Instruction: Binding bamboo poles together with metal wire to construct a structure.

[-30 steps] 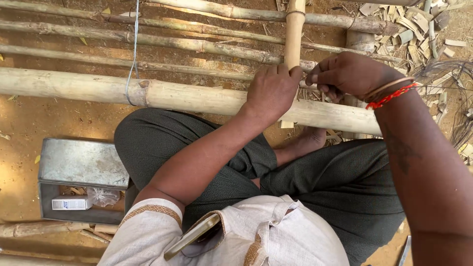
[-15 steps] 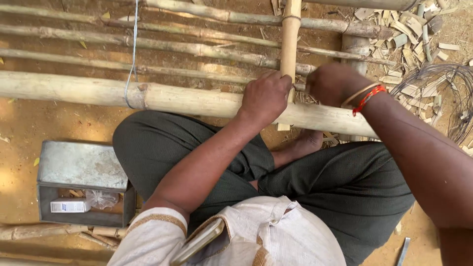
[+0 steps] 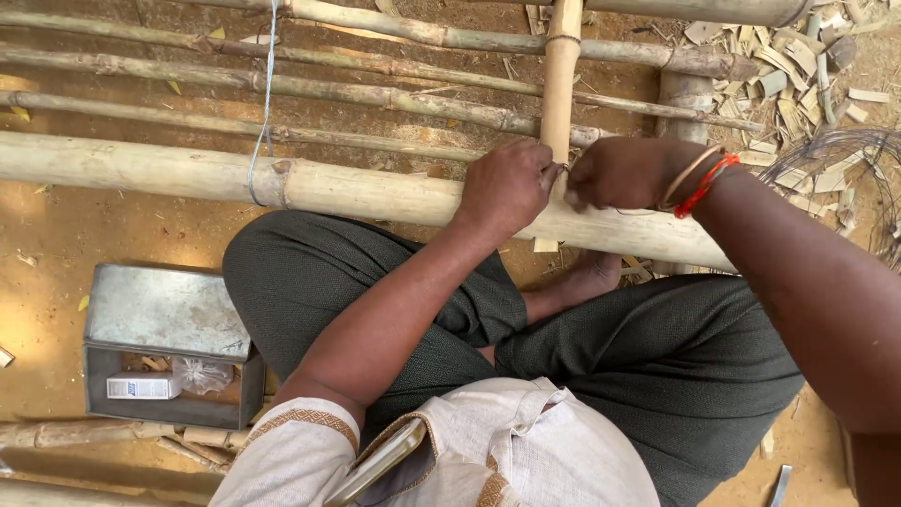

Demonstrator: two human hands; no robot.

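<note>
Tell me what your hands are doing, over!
Left hand and right hand pinching thin wire at the upright pale bamboo stick. Thick horizontal bamboo pole beneath. Nothing blocking.

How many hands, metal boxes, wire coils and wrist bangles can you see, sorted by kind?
Hands: 2, the left hand and right hand
Metal box: 1
Wire coil: 1
Bangles: 2
Total: 6

An outdoor craft yard for bamboo work, set on bare earth. Long bamboo poles point(image 3: 328, 188) lie in rows across the dirt ground point(image 3: 56, 272), cut bamboo chips point(image 3: 798, 75) are heaped at one side, a coil of wire point(image 3: 845, 178) rests nearby, and an open metal box point(image 3: 160, 347) of supplies sits on the soil.
</note>
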